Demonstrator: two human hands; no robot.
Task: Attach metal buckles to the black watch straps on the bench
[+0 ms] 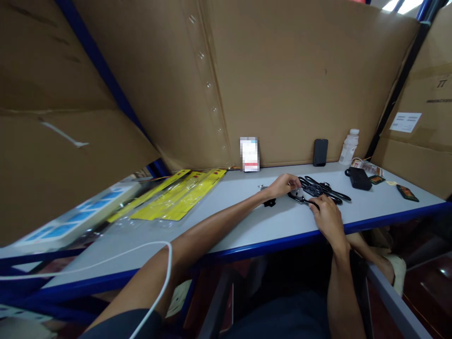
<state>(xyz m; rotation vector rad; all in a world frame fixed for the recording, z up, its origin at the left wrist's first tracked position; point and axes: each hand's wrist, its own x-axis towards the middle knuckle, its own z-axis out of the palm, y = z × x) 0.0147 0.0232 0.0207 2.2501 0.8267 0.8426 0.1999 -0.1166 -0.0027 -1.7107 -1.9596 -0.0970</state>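
Right hand [326,215] clamped on one black handle [301,200], left hand [285,185] curled beside it, grip unclear, one bottle [349,148] beyond!

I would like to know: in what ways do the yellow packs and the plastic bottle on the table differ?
Pose: the yellow packs lie flat, while the plastic bottle stands upright.
Number: there are several packs, side by side, but only one bottle.
Colour: the packs show bright yellow; the bottle is pale and see-through, with a whitish cap.
Both rest on the same light tabletop.
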